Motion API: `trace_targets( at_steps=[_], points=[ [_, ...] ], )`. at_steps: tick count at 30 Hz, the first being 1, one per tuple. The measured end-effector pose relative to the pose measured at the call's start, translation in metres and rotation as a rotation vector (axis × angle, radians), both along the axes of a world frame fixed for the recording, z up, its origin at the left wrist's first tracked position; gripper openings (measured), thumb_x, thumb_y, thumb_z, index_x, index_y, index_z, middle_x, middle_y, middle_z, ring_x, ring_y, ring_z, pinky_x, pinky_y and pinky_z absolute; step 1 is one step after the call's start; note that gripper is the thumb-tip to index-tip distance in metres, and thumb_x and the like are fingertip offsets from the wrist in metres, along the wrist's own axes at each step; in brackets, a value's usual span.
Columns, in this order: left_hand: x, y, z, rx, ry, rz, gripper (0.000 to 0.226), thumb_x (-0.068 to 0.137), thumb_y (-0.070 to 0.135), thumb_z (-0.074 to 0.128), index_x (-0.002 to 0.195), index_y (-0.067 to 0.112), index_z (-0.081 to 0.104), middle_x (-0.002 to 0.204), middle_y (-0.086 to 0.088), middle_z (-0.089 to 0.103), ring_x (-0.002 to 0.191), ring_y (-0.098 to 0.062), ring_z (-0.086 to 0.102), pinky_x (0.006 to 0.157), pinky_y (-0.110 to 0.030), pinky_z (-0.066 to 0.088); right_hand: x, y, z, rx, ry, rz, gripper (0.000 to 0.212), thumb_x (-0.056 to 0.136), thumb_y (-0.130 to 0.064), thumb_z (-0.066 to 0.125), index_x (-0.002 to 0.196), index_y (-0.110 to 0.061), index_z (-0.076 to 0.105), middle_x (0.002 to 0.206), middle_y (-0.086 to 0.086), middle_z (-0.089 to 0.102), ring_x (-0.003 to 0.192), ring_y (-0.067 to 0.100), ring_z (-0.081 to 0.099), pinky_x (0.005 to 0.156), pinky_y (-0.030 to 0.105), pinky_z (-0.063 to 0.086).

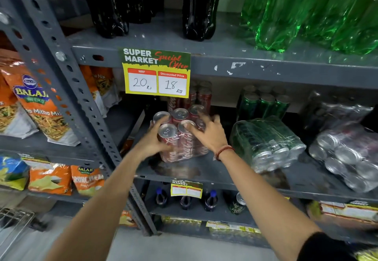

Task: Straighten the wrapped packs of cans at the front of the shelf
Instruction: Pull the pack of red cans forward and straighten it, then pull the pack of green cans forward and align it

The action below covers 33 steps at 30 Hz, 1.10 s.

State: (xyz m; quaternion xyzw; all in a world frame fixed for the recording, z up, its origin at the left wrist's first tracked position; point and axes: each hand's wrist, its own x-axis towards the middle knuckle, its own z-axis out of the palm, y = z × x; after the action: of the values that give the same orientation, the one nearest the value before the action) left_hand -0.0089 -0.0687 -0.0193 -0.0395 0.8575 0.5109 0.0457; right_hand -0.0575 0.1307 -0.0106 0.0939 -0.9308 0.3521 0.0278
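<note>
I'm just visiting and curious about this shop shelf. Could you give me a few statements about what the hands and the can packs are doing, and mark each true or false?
1. Both hands are on the red can pack. True.
2. The left hand grips the pack's left side; the right hand rests on top. True.
3. The green can pack stands upright. False: it lies tipped on its side, can ends facing out.
4. The price sign shows a discounted price of 20. False: 18; 20 is the MRP.
5. The green bottles stand on the shelf above. True.

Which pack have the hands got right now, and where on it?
The red can pack, standing upright: left hand grips its left side, right hand rests over its top right cans.
</note>
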Motion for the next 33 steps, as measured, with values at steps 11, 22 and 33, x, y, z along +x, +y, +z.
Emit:
trace_targets(
  at_steps=[11, 22, 33],
  points=[
    [-0.026, 0.001, 0.026, -0.257, -0.052, -0.211, 0.11, 0.065, -0.006, 0.075, 0.129, 0.068, 0.024, 0.148, 0.005, 0.04, 0.113, -0.015, 0.058, 0.097, -0.046, 0.049, 0.05, 0.001, -0.004, -0.037, -0.012, -0.177, 0.077, 0.084, -0.067, 0.042, 0.146, -0.026, 0.025, 0.131, 0.024, 0.036, 0.114, 0.048, 0.044, 0.093, 0.049, 0.042],
    [-0.014, -0.007, 0.015, -0.313, -0.029, -0.137, 0.109, 0.067, -0.002, 0.076, 0.138, 0.058, 0.019, 0.141, -0.005, 0.049, 0.103, -0.025, 0.065, 0.086, -0.037, 0.054, 0.05, 0.001, 0.005, -0.096, -0.164, -0.026, 0.078, 0.084, -0.063, 0.048, 0.148, -0.03, 0.018, 0.14, 0.024, 0.031, 0.123, 0.048, 0.042, 0.102, 0.046, 0.037],
    [-0.008, 0.107, 0.07, -0.617, 0.243, 0.185, 0.067, 0.077, 0.013, 0.069, 0.138, 0.008, 0.042, 0.143, -0.029, 0.034, 0.133, -0.045, 0.03, 0.109, -0.045, 0.028, 0.02, 0.149, 0.035, -0.154, 0.172, -0.154, 0.064, 0.087, -0.047, 0.056, 0.139, -0.012, 0.041, 0.135, 0.025, 0.043, 0.13, 0.037, 0.038, 0.106, 0.034, 0.031]
  ],
)
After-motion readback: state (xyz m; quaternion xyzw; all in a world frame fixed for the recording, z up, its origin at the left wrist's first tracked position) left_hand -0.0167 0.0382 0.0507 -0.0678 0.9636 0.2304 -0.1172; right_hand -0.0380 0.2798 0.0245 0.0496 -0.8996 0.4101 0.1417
